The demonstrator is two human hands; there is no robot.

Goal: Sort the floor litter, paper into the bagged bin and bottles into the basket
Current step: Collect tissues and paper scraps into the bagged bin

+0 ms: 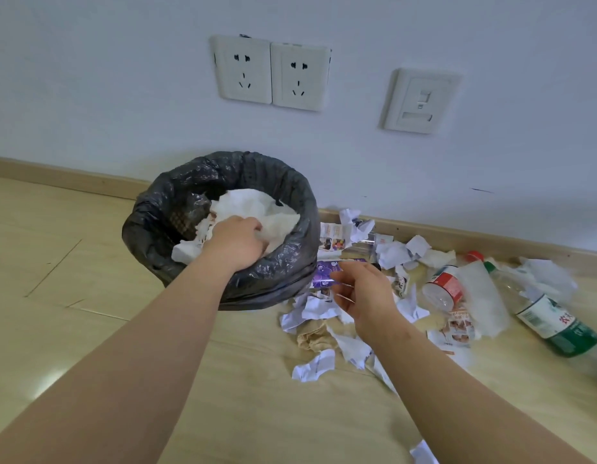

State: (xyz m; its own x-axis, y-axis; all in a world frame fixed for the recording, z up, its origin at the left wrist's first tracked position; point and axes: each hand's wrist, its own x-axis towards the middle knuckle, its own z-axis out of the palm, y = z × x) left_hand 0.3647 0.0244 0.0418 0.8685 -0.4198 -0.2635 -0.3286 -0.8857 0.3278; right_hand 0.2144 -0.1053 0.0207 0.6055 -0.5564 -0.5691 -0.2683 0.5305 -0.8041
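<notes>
Now, left hand in the bin, right hand loose over the litter.

The left hand (238,241) is down inside the bagged bin (287,262), knuckles up, fingers curled into the crumpled white paper (256,205) piled there; its grip is buried in the paper, so I cannot tell whether it holds a piece or only presses on it. The right hand (364,293) hovers just beside the bin's wall, grip wide and relaxed, fingers spread and holding nothing, its fingertips in front of a purple wrapper (323,274). Under and around it, paper scraps (315,365) lie scattered on the floor (89,262). Further right, a red-labelled bottle (444,286) and a green-labelled bottle (558,323) lie on their sides among the paper.
</notes>
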